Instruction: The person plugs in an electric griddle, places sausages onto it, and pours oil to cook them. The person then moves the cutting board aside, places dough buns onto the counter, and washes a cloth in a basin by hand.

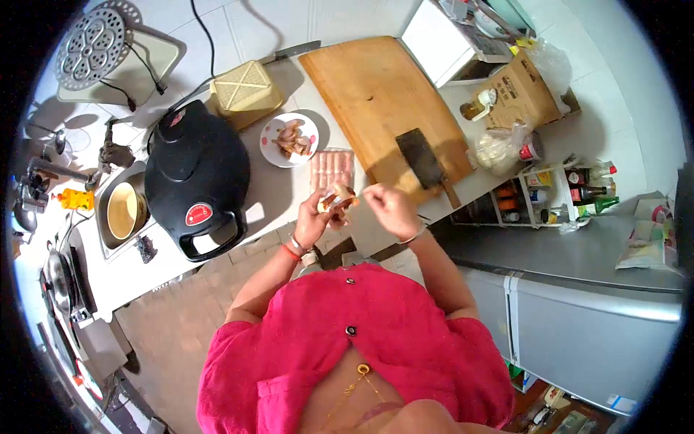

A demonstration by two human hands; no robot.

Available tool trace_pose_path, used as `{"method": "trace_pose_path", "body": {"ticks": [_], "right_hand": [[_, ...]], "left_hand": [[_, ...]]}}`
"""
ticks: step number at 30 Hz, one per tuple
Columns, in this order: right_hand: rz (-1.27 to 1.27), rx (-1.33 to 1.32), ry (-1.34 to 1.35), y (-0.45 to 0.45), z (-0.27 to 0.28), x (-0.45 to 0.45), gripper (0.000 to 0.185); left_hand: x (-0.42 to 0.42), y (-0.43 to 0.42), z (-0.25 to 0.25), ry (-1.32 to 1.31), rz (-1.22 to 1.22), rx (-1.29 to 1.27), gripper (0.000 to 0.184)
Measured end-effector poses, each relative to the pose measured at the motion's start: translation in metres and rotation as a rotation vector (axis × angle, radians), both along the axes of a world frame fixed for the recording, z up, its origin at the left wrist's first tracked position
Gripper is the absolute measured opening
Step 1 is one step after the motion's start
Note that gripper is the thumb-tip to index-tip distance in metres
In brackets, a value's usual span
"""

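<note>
Okay, left hand [311, 220] pinches a small brownish-pink food piece [337, 202] between thumb and fingers, held up over the front edge of the countertop [282, 194]. Right hand [394, 210] is just beside it, fingers curled in with thumb near index; cannot tell if it grips anything. Food piece is small and partly covered by fingers, exact kind unclear. Flat pack of pink links [332, 169] lies right behind the hands, by the left edge of the wooden board [376, 87]. White bowl [269, 148] with pinkish-brown pieces [290, 139] sits behind and left of the pack. Cleaver [421, 158] lies flat on the board toward its front right corner, handle reaching the front edge. Black electric griddle [195, 170], lid closed, left of the bowl; yellow basket [247, 90] behind, near the back edge of the countertop. Sink [108, 235] at left with yellow basin [124, 210] in it. Bagged pale food [499, 148] right of the board, cardboard box [517, 94] behind it.
</note>
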State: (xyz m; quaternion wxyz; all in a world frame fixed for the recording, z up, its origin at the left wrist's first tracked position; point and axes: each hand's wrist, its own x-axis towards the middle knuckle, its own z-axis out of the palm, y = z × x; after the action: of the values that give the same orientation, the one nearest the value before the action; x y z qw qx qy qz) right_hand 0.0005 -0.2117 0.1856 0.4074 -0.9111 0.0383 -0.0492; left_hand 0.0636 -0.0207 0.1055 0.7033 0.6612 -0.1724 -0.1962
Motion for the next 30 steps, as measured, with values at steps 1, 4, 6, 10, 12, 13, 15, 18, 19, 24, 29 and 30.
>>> {"method": "trace_pose_path", "body": {"ticks": [1,4,6,10,12,13,15,18,19,24,29,30], "right_hand": [[-0.117,-0.048,0.055,-0.031,-0.013,-0.009,0.016],[-0.342,-0.75,0.151,-0.136,-0.069,-0.039,0.025],[-0.393,-0.758,0.347,-0.181,-0.09,-0.057,0.042],[-0.321,-0.747,0.653,-0.234,-0.117,-0.055,0.057],[-0.272,-0.709,0.718,-0.254,-0.121,-0.043,0.068],[-0.215,-0.683,0.73,-0.262,-0.122,-0.04,0.067],[-0.119,-0.636,0.753,-0.28,-0.124,-0.03,0.066],[-0.021,-0.56,0.639,-0.309,-0.154,-0.028,0.062],[-0.003,-0.48,0.646,-0.323,-0.171,-0.032,0.057],[-0.046,0.367,0.55,-0.323,-0.143,-0.031,0.025],[0.258,0.417,0.4,-0.203,-0.023,-0.038,0.027],[0.286,0.499,0.42,-0.18,-0.012,-0.04,0.029]], "left_hand": [[-0.003,-0.001,-0.012,-0.003,0.0,0.031,0.022],[-0.011,-0.007,-0.054,0.066,0.034,0.044,0.024],[-0.021,-0.016,-0.034,-0.016,0.132,0.16,0.025],[-0.036,-0.03,-0.004,-0.008,0.168,0.483,0.028],[-0.051,-0.033,-0.028,0.037,0.247,0.506,0.029],[-0.06,-0.033,-0.061,0.028,0.311,0.397,0.029],[-0.076,-0.047,-0.029,0.039,0.395,0.527,0.029],[-0.104,-0.057,-0.041,0.072,0.516,0.544,0.029],[-0.114,-0.056,-0.035,0.072,0.539,0.588,0.029],[-0.159,-0.022,-0.039,-0.04,0.619,0.819,0.024],[-0.212,0.039,-0.074,0.032,0.778,0.786,0.026],[-0.222,0.054,-0.08,0.071,0.75,0.775,0.029]]}}
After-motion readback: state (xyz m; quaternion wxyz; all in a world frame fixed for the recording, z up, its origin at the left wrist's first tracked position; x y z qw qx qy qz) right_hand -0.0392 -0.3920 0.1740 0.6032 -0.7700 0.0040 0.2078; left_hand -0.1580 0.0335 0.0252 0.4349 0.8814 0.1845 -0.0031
